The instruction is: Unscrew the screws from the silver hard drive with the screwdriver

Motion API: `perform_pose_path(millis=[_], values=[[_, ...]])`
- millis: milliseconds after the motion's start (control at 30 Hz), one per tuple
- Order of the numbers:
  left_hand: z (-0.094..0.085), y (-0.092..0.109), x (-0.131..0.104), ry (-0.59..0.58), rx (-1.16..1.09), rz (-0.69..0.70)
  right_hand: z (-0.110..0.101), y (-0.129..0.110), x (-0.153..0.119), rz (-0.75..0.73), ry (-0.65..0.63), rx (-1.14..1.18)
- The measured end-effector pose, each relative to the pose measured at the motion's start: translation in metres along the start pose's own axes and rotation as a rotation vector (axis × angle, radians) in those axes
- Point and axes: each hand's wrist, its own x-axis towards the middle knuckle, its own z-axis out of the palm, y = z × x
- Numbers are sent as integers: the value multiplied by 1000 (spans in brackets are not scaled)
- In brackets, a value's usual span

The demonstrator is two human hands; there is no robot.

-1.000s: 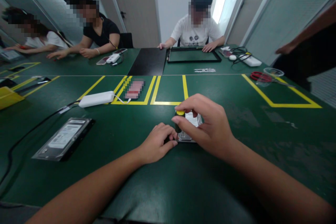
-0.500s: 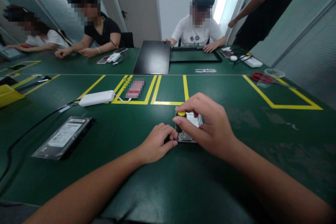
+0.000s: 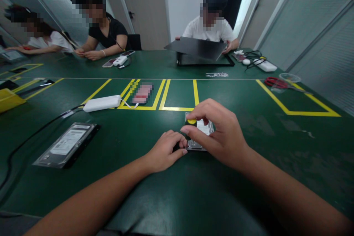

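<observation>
A silver hard drive point(image 3: 197, 146) with a white label lies flat on the green table before me, partly covered by my hands. My left hand point(image 3: 167, 151) is closed at the drive's near left corner, thumb and fingers pinching its edge. Above the same corner, my right hand point(image 3: 221, 132) grips a short dark screwdriver point(image 3: 191, 122) with a yellow cap between thumb and index finger. The screwdriver stands about upright; its tip is hidden by my right thumb. A second hard drive point(image 3: 68, 143) rests apart on the left.
Beyond my hands, a white power strip point(image 3: 101, 103) is cabled to a phone point(image 3: 143, 93). Across the table a person in a white shirt tilts a dark panel point(image 3: 197, 47) over a black frame point(image 3: 182, 60). Red cable point(image 3: 276, 82) lies at right.
The person opposite has lifted the dark panel and moved it right over the frame. A standing person at right has left that spot. My hands stay nearly in place; the screwdriver's shaft is now hidden.
</observation>
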Motion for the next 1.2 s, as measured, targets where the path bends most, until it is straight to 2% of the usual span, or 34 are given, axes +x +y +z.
perform_pose_path(millis=[200,500,700,867,1067,1200], values=[[2,-3,0,2,-7,9,-1,-5,-2,46,-22,-11],[-1,3,1,0,-17,-18,1,1,0,1,19,-5],[1,-2,0,4,-16,11,0,-5,-1,34,-3,-14],[1,-2,0,6,-16,7,2,-4,0,6,2,42],[-2,4,2,13,-18,2,1,0,0,3,25,0],[0,2,1,6,-24,10,1,-2,-3,23,33,-36]])
